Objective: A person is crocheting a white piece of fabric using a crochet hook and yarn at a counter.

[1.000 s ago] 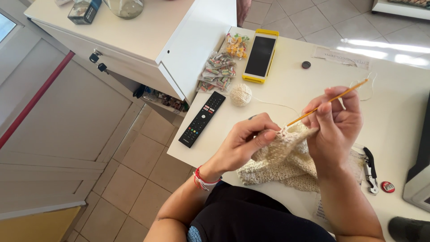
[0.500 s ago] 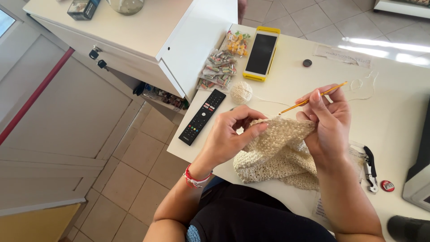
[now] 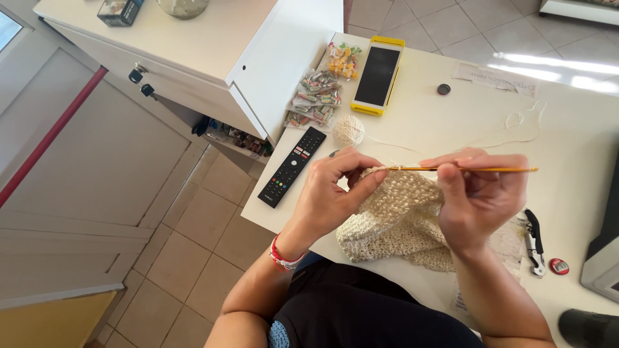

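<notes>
Here the right hand [image 3: 480, 203] pinches a slim yellow crochet hook [image 3: 474, 169] between thumb and fingers, holding it almost level so its tip meets the top edge of the cream crochet piece [image 3: 403, 222]. The left hand [image 3: 335, 193] is closed on that same edge, thumb and forefinger gripping the fabric right at the hook's tip, which keeps the working row taut and steady. The piece hangs between both hands over the near edge of the white desk [image 3: 580, 129], its lower part bunched against the person's lap. It looks soft, open-stitched and slightly glossy, with a scalloped lower border. A strand runs off to the small yarn ball [image 3: 348, 130] beside the black remote [image 3: 291, 166], leaving slack to feed. The yellow-cased phone [image 3: 377, 76] and candy bags [image 3: 316, 100] lie farther back, well apart from the work.
</notes>
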